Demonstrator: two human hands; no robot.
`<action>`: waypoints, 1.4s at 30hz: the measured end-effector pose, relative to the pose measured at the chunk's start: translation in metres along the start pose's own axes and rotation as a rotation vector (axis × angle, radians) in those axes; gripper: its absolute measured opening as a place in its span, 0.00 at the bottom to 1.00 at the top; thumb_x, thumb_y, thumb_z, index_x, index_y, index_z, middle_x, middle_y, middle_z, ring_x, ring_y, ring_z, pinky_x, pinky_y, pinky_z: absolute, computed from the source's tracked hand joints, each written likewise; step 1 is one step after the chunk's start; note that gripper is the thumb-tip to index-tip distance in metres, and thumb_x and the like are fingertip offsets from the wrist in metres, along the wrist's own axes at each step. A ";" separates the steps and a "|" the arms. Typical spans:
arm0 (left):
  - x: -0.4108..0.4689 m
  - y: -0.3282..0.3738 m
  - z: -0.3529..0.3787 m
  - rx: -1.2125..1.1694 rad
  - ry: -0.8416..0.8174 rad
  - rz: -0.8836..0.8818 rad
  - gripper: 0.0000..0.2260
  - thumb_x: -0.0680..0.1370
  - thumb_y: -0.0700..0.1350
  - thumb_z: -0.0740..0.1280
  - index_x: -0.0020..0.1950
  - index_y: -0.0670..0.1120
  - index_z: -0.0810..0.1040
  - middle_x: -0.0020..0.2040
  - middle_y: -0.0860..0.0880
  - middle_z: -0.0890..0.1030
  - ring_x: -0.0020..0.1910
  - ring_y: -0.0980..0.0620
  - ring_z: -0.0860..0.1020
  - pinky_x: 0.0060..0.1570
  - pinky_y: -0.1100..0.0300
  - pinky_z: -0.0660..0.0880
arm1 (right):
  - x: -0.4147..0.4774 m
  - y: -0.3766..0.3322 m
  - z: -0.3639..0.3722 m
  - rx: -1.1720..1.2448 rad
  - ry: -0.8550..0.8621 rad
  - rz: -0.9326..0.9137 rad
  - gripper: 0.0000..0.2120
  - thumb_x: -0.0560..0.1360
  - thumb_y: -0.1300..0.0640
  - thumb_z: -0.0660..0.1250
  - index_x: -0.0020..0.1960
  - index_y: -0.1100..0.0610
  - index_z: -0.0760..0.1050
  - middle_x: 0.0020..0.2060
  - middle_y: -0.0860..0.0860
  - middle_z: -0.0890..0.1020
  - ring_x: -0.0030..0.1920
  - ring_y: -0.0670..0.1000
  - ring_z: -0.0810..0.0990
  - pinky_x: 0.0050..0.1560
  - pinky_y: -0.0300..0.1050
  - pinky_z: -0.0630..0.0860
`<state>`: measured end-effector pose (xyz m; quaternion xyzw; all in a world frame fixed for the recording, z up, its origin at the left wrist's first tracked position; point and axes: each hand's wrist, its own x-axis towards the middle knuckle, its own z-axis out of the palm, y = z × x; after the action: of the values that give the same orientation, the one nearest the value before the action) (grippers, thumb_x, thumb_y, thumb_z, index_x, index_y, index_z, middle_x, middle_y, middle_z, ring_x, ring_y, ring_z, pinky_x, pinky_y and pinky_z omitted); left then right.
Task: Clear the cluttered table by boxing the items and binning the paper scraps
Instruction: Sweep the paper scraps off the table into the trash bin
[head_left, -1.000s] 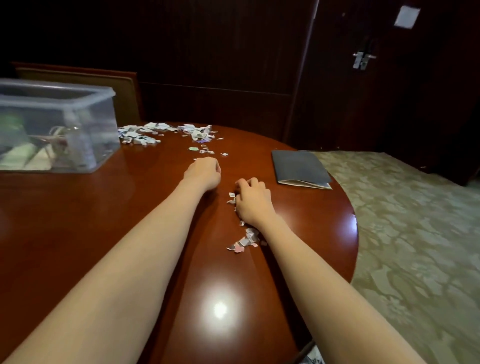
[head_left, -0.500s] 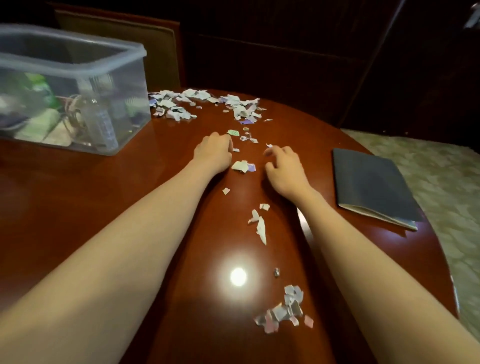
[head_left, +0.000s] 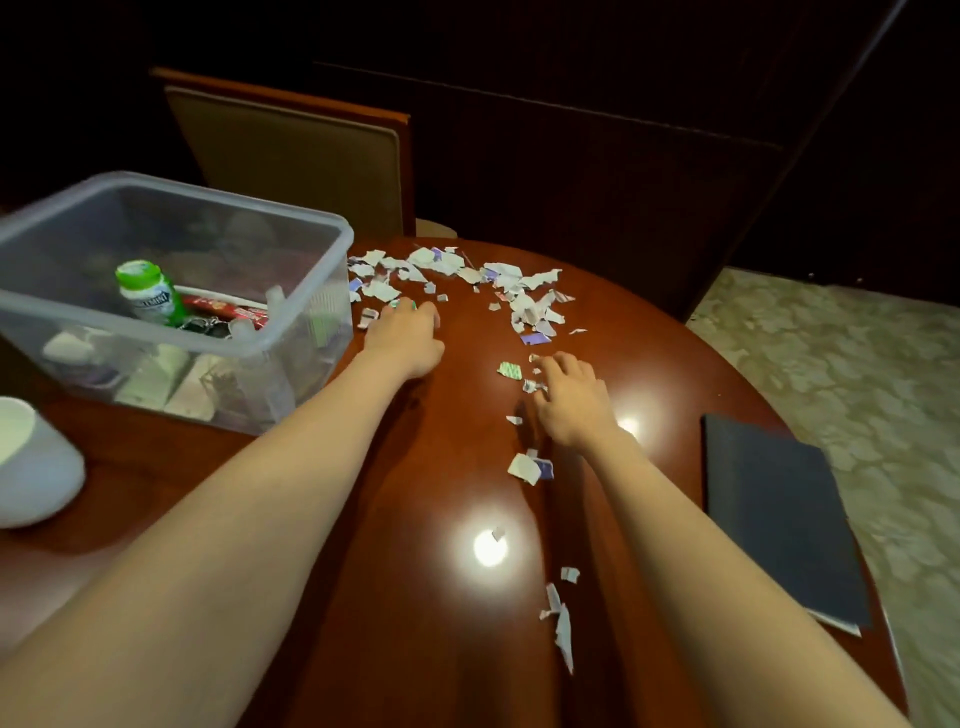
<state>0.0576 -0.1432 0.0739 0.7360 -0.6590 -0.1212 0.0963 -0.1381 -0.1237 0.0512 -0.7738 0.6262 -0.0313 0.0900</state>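
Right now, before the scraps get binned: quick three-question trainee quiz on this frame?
1. True or false: the green bottle is inside the box.
2. The notebook lies: A) in the box; B) near the table's right edge; C) behind the box.
3. Which hand is nearer the box?
Key: 1 true; 2 B; 3 the left hand, not the right hand.
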 end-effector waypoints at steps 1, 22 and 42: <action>0.005 -0.005 -0.001 -0.004 -0.023 -0.027 0.18 0.79 0.46 0.61 0.69 0.47 0.68 0.70 0.42 0.67 0.68 0.41 0.66 0.65 0.49 0.67 | 0.003 -0.001 0.002 -0.001 -0.013 -0.002 0.22 0.80 0.54 0.54 0.74 0.53 0.58 0.74 0.53 0.60 0.73 0.56 0.57 0.70 0.51 0.59; 0.125 -0.020 0.034 -0.041 0.000 -0.341 0.24 0.83 0.54 0.49 0.78 0.50 0.48 0.79 0.45 0.46 0.77 0.41 0.46 0.73 0.43 0.47 | 0.189 0.039 0.015 -0.076 -0.021 -0.231 0.25 0.82 0.49 0.48 0.77 0.51 0.49 0.77 0.54 0.48 0.77 0.57 0.45 0.75 0.54 0.45; 0.158 -0.045 0.079 0.123 -0.080 -0.483 0.29 0.79 0.65 0.44 0.77 0.58 0.44 0.78 0.47 0.41 0.77 0.42 0.40 0.71 0.38 0.40 | 0.266 0.002 0.066 -0.021 -0.142 -0.331 0.27 0.80 0.39 0.41 0.77 0.44 0.44 0.77 0.52 0.42 0.77 0.58 0.38 0.69 0.69 0.36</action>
<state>0.0924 -0.2936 -0.0231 0.8712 -0.4736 -0.1293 -0.0067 -0.0722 -0.3767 -0.0306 -0.8675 0.4827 0.0158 0.1195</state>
